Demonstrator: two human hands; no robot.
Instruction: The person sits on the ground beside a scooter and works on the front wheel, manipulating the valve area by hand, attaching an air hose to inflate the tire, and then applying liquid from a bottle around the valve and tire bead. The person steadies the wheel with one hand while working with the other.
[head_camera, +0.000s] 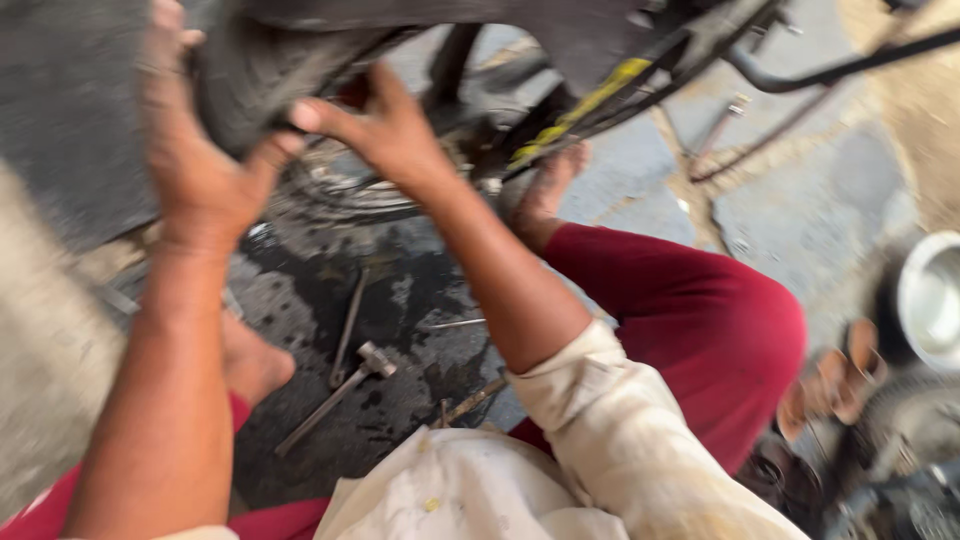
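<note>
The tyre (255, 70) sat at the upper left of the frame, dark and blurred, still on its wheel, with the rim (340, 185) showing just below it. My left hand (200, 165) was wrapped over the tyre's edge, fingers curled round the rubber and thumb pressed in. My right hand (385, 125) was against the tyre too, fingers spread; whether it actually gripped anything I could not tell through the blur. I judged I was midway through working the tyre at the rim, and the next move would call for a firm pull with both hands while the wheel stayed steady. Below, on the oily ground (400, 300), lay a wrench (335, 395) and a thin rod (350, 325). My red-trousered knee (700, 330) filled the lower right.
</note>
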